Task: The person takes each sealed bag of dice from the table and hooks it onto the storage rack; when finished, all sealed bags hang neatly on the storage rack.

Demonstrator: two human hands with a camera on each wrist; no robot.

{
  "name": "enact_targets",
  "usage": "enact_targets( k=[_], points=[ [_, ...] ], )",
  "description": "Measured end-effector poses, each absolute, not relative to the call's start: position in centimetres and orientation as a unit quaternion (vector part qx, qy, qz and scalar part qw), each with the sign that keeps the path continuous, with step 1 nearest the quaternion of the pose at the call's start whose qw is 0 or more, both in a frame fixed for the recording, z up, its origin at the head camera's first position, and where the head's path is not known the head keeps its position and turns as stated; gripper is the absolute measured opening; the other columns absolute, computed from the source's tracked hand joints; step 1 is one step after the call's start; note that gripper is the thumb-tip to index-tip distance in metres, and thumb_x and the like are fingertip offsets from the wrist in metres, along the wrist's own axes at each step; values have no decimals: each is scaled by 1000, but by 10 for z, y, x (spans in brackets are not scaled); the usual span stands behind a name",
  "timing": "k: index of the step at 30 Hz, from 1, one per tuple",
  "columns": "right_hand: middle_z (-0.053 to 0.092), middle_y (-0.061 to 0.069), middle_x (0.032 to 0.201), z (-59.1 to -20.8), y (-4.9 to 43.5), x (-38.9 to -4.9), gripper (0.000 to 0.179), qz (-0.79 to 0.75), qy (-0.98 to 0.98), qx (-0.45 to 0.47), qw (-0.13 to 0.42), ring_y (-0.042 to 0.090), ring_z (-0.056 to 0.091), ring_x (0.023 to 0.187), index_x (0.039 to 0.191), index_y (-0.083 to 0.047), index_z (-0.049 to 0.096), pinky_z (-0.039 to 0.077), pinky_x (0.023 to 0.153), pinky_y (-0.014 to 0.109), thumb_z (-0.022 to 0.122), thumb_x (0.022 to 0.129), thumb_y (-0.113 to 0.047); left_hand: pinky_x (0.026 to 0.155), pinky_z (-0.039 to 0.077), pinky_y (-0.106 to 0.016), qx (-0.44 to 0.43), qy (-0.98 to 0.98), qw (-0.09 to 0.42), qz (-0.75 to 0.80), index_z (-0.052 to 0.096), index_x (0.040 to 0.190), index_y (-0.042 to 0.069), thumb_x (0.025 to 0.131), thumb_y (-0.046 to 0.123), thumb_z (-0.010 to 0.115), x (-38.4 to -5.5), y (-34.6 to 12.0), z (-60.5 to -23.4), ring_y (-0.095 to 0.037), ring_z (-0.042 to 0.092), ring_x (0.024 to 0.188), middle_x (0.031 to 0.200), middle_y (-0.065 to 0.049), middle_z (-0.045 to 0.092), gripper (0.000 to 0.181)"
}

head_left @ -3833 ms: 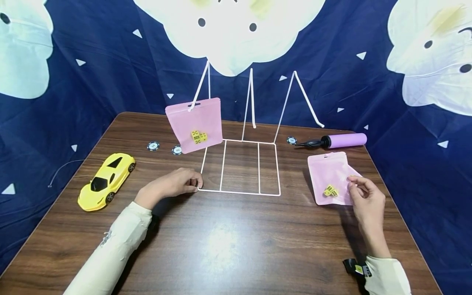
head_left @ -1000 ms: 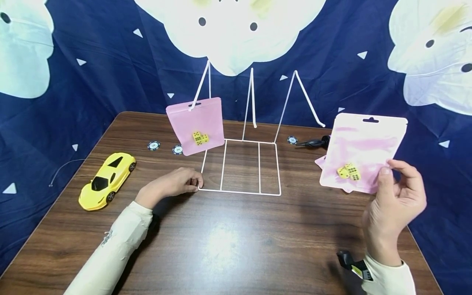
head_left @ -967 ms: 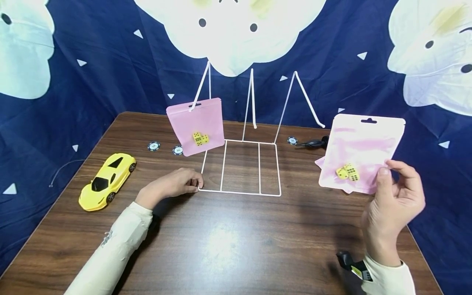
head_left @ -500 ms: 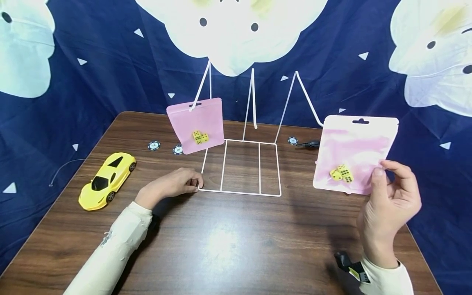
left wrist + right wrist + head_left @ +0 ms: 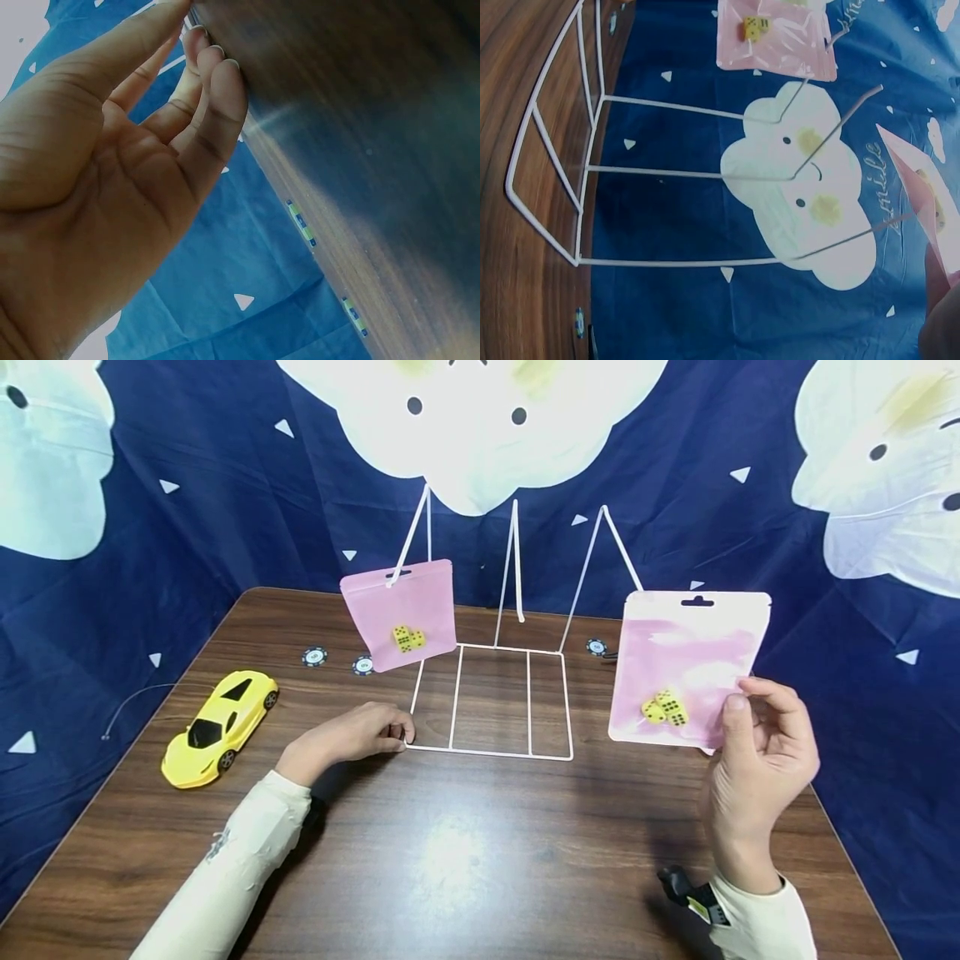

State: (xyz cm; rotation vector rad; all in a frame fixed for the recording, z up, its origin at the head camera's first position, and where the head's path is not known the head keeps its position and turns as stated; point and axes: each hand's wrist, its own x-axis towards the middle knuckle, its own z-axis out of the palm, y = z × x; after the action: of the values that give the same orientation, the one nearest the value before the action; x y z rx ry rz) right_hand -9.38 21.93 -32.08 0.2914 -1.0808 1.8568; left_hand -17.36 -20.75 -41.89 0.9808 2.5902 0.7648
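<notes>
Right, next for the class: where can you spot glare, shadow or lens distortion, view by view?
Head view: white glare on the wood-grain table, shine on the held pink pouch, dark shadow along the left sleeve. Left wrist view: table murky toward upper right, creases on the left hand clear. Right wrist view: the white wire rack looks bowed at its base, probably distortion.

The car (image 5: 220, 729) is left of the rack (image 5: 529, 702), one bag (image 5: 375, 610) on its leftmost hook (image 5: 408, 537), a second bag (image 5: 667, 652) at right

Two hands (image 5: 759, 768), at least two bags (image 5: 682, 656) — three chips (image 5: 314, 657), one car (image 5: 220, 731) — one rack (image 5: 529, 702), three hooks (image 5: 518, 560)
</notes>
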Motion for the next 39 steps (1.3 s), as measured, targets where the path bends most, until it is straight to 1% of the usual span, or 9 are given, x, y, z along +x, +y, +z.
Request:
enact_targets(
  k=[5,9,13,16,20,27,30,35,39],
  points=[
    [65,17,87,-322,210,-95,19,765,-440,119,455,16,54,65,104,30,62,46,57,19,68,86,25,75,48,-33,334,895,135,262,69,95,14,98,0,76,-173,-206,-416,-11,54,81,84,4,60,16],
    [66,18,91,-327,205,-95,17,781,-435,117,433,11,51,55,104,28,63,44,53,17,65,87,26,74,49,-34,346,888,133,271,69,95,14,97,-1,76,-174,-208,-419,-11,54,80,84,4,60,16],
    [67,18,95,-331,202,-97,17,784,-443,119,417,8,47,47,106,25,65,43,49,16,63,89,26,71,49,-35,373,876,114,284,69,97,15,96,1,76,-181,-215,-431,-13,55,79,85,4,60,16],
    [66,18,95,-333,199,-97,17,784,-447,123,412,8,48,47,106,25,65,43,50,17,64,90,25,70,47,-34,390,867,99,293,69,99,20,98,2,76,-192,-223,-454,-15,55,79,86,4,60,19],
    [63,17,96,-333,194,-98,17,790,-440,132,405,10,46,47,107,25,65,42,50,17,64,90,25,71,46,-32,389,869,96,290,68,99,23,98,5,77,-196,-227,-464,-15,56,80,87,5,60,20],
    [61,18,98,-332,184,-100,16,797,-433,150,395,12,52,54,107,24,64,47,55,18,61,91,26,73,49,-34,356,885,126,274,69,97,15,97,2,76,-177,-209,-422,-12,55,81,86,3,61,15],
    [60,18,99,-332,180,-101,17,798,-433,152,390,12,52,55,107,23,64,47,56,18,60,91,26,74,49,-34,351,887,130,270,69,96,14,97,1,76,-176,-208,-421,-13,55,81,85,2,61,15],
    [61,17,101,-332,175,-102,18,785,-458,149,389,12,53,58,107,20,66,47,57,17,58,92,25,72,47,-32,369,879,102,284,67,96,22,96,6,79,-191,-222,-455,-11,56,80,85,7,60,20],
    [61,17,102,-333,171,-103,17,781,-465,152,389,13,57,64,107,20,66,49,61,17,58,92,25,73,48,-33,381,876,90,282,68,98,21,97,5,77,-193,-227,-468,-17,57,82,87,3,61,19]
  ],
)
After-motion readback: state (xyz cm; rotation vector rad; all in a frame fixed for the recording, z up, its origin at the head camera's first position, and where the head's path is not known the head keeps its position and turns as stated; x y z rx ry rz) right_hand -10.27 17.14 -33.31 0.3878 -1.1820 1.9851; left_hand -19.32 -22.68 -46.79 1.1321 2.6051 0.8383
